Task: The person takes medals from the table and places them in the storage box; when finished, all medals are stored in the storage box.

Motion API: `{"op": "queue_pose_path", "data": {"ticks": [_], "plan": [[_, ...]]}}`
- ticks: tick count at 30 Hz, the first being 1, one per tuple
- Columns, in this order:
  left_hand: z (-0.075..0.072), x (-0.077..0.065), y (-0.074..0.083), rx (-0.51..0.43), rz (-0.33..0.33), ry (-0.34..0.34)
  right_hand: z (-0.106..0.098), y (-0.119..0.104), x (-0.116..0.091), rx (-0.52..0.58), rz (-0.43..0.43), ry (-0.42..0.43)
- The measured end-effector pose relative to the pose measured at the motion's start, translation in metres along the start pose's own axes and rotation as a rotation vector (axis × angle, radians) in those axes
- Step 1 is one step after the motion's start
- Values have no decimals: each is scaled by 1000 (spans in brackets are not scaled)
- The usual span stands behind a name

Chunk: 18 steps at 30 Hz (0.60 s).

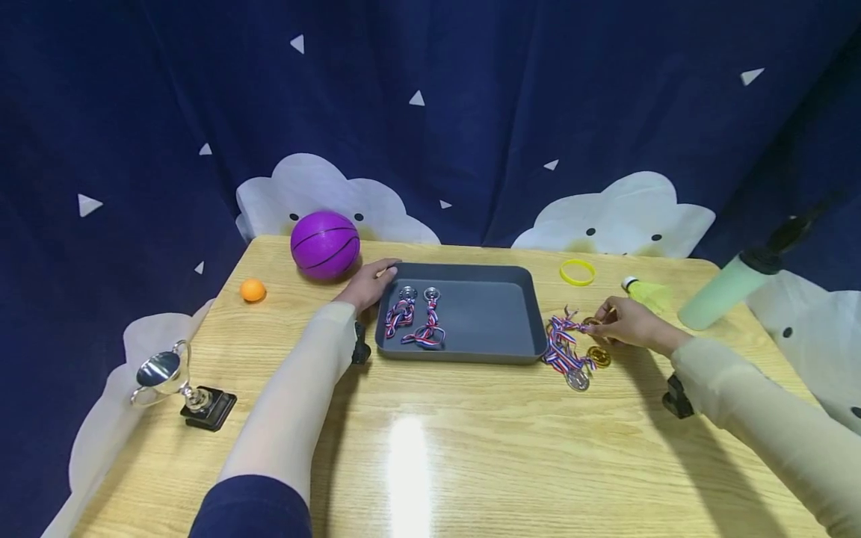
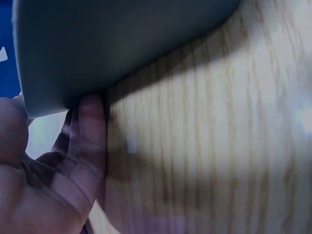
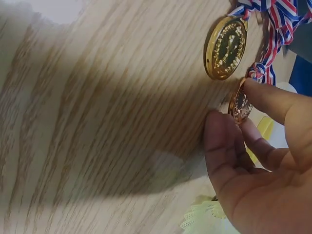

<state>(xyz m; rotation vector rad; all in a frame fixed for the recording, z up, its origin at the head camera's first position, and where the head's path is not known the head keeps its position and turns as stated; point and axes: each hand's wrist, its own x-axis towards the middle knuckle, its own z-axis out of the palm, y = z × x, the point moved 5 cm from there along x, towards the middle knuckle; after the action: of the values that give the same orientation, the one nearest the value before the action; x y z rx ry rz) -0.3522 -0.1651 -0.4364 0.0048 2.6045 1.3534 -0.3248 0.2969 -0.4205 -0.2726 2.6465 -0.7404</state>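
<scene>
My left hand (image 1: 367, 287) grips the back left corner of a dark grey tray (image 1: 486, 317); the left wrist view shows the thumb and fingers at its wall. Inside, at the left, lie two silver-coloured medals (image 1: 407, 293) with red, white and blue ribbons. To the right of the tray, my right hand (image 1: 625, 323) pinches a bronze-coloured medal (image 3: 241, 105) between thumb and fingers, its ribbon trailing off. Beside it on the table lie a gold medal (image 3: 226, 48) and a silver medal (image 1: 578, 379), with ribbons (image 1: 560, 345) bunched against the tray's right side.
A purple basketball (image 1: 325, 245) and an orange ball (image 1: 252, 290) sit at the back left. Nearer on the left stands a silver trophy cup (image 1: 161, 371). Behind the right hand are a yellow wristband (image 1: 577, 273), a yellow shuttlecock (image 1: 647, 294) and a pale green bottle (image 1: 725, 293).
</scene>
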Motion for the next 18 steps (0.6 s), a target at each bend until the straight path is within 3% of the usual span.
{"op": "queue_pose_path", "data": {"ticks": [9,18], "plan": [[2,-1,0,-17,-15,-4,-3,-1,-2,53,-48,65],[2,-1,1,-6,-12,-2,-39,-12,-7,316,-154,176]]}}
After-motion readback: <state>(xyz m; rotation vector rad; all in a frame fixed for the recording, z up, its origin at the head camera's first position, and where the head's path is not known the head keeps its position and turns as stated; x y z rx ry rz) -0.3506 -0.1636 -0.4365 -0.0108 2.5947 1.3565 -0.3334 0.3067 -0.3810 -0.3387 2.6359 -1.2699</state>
